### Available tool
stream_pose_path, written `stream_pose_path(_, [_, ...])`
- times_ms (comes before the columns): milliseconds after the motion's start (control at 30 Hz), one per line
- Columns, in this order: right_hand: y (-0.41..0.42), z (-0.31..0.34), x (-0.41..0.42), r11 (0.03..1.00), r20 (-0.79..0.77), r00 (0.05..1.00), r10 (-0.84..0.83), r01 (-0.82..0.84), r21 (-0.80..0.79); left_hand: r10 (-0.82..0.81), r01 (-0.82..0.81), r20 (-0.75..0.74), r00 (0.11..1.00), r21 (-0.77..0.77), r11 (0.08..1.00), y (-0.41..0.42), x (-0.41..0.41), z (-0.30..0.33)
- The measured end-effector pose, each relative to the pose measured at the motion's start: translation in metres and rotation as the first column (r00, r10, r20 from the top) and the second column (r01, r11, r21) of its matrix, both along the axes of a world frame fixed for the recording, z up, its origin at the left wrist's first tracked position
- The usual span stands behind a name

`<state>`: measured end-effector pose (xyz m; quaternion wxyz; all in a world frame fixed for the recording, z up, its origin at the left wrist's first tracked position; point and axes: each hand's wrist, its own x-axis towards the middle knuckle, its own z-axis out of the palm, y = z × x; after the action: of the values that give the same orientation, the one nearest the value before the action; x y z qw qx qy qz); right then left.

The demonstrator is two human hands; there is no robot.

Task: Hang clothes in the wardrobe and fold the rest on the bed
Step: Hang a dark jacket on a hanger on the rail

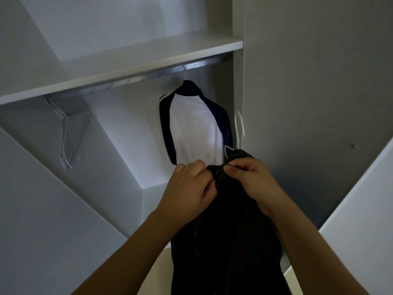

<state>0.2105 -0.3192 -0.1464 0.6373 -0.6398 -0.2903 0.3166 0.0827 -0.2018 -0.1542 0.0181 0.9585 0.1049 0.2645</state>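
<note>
Wardrobe interior: rail (191,66) under the shelf (131,67). Spare hangers (68,133) at 9 o'clock; hung white-and-navy shirt (195,124) at 12. Left hand (189,188) and right hand (251,182) pinch the dark garment (225,241) at its top, on a white hanger (239,126). Risk: the grip may slip and the garment slide off. No legible writing.
</note>
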Motion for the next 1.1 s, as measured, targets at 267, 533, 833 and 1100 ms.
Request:
stream_pose_path(267, [0.006,-0.002,-0.003,0.997,0.015,0.997,-0.077,0.076,0.032,0.029,-0.03,-0.014,0.999,-0.078,0.996,-0.011,0.003,0.008])
stream_pose_path(533, [0.016,-0.013,-0.013,0.988,0.091,0.985,-0.149,0.151,-0.014,0.052,-0.047,-0.138,0.989,0.035,0.998,-0.012,-0.007,0.009])
stream_pose_path(833, [0.006,0.0,0.0,1.0,-0.064,0.998,-0.018,0.019,0.014,0.18,-0.157,0.063,0.982,-0.271,0.95,-0.019,-0.012,0.002])
stream_pose_path(1100, [0.005,-0.004,0.001,0.995,0.173,0.983,0.061,-0.047,-0.084,0.182,-0.182,-0.012,0.983,-0.096,0.979,-0.014,-0.013,0.016])
